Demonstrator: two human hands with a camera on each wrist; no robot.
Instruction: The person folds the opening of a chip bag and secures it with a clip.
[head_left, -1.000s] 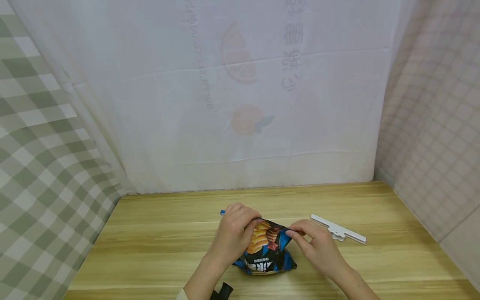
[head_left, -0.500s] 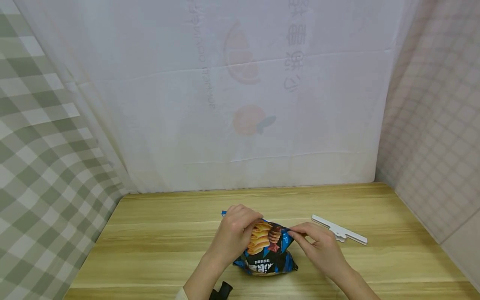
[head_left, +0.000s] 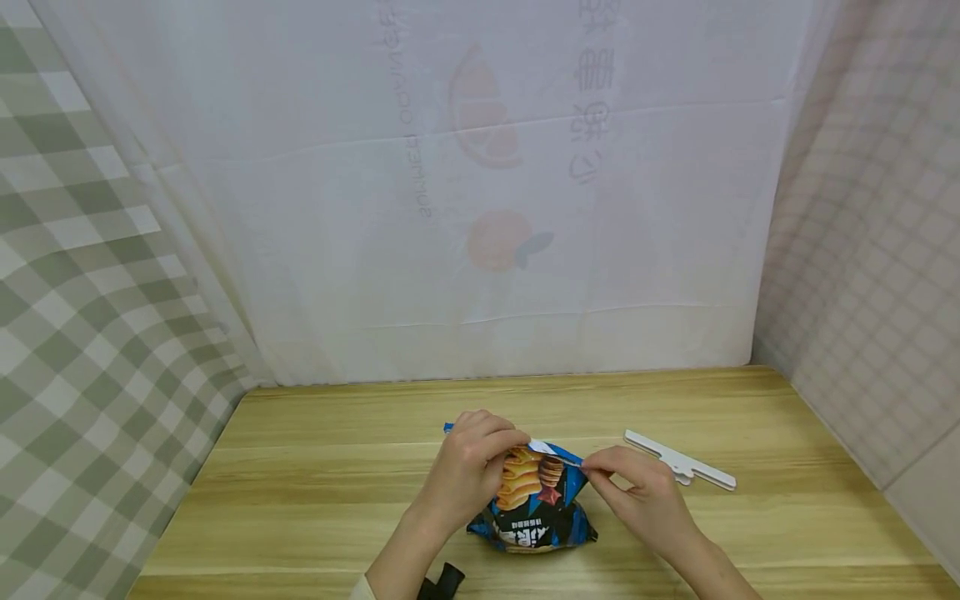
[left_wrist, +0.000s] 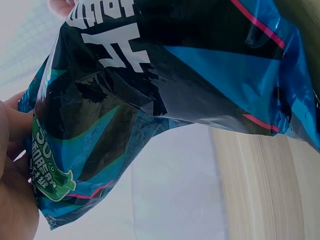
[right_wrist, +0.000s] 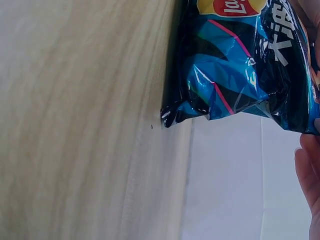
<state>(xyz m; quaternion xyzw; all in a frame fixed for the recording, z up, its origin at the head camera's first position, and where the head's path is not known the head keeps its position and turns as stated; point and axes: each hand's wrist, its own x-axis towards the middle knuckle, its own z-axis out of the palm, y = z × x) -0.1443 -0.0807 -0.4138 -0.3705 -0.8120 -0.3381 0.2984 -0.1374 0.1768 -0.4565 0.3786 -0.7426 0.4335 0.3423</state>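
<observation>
A black and blue bag of potato chips (head_left: 531,508) stands on the table between both hands, its printing upside down in the head view. My left hand (head_left: 472,458) grips the bag's upper left part, and a small blue corner pokes out past the knuckles. With thumb and forefinger my right hand (head_left: 633,483) pinches the upper right corner. Between the hands a pale strip shows along the top edge. In the left wrist view the crinkled bag (left_wrist: 150,75) fills the upper part, with left fingers (left_wrist: 15,125) at its side. The right wrist view shows right fingers (right_wrist: 310,155) at its edge.
A long white sealing clip (head_left: 678,460) lies on the wood-grain table (head_left: 322,483), right of and beyond the right hand. A black object (head_left: 444,582) sits at the front edge beside the left forearm. White cloth (head_left: 337,250) hangs behind the table, checked cloth (head_left: 97,333) at the left.
A pale and blue strip has come into view along the bag's top edge between the hands. Both hands keep their hold, nearly in place.
</observation>
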